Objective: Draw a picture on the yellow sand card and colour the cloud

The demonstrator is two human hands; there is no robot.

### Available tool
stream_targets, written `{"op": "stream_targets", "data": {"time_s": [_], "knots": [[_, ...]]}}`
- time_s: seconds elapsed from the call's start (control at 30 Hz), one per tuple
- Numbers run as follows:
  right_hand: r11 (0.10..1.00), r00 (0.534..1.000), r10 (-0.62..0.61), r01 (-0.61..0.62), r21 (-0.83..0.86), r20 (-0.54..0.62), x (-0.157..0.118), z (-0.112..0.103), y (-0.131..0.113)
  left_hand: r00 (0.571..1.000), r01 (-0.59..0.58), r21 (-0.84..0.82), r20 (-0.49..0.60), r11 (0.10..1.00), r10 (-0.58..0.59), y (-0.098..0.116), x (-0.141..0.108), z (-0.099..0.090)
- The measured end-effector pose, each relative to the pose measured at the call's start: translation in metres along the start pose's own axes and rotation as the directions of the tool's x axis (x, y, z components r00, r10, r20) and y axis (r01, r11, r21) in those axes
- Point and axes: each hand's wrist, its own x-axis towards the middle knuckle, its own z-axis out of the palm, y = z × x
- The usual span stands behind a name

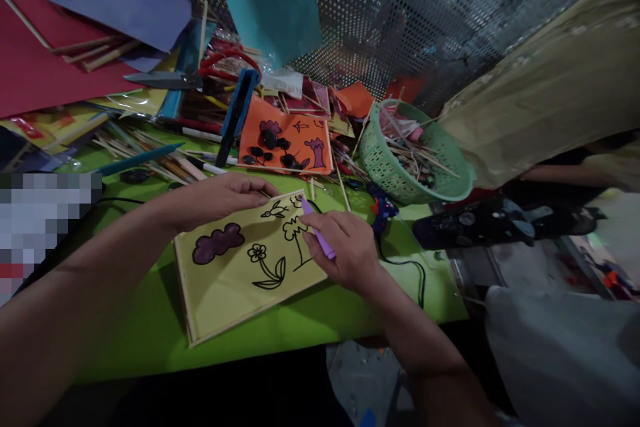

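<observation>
A yellow card point(220, 293) edged with thin wooden sticks lies tilted on the green tabletop. It bears a purple cloud, a flower, a tree and a bird in black outline. My right hand point(345, 247) is closed around a purple marker point(323, 237), its upper end near small marks at the card's top right corner. Over the card's top edge rests my left hand point(225, 200), fingers extended and apart from any tool. Behind the card is an orange card point(300, 140) with drawings and black pieces on it.
A green basket point(390, 163) of sticks stands at the back right, beside a blue glue gun point(383, 207) with a cable. Scissors point(170, 80), a teal pen point(140, 158), loose sticks and coloured papers crowd the back left. Behind them rises a perforated metal panel point(360, 13).
</observation>
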Motion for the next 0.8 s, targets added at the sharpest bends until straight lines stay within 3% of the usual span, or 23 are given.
{"op": "stream_targets", "data": {"time_s": [0.3, 0.8], "knots": [[0.998, 1.000, -0.015, 0.014, -0.057, -0.007, 0.0004, 0.0017, -0.0014, 1.000, 0.001, 0.025, -0.007, 1.000, -0.001, 0.0016, 0.0009, -0.0001], [0.996, 0.999, 0.033, -0.032, 0.080, -0.006, 0.0000, -0.0011, -0.0006, 1.000, 0.021, -0.011, 0.004, 1.000, -0.020, 0.0025, -0.0005, -0.0001]]}}
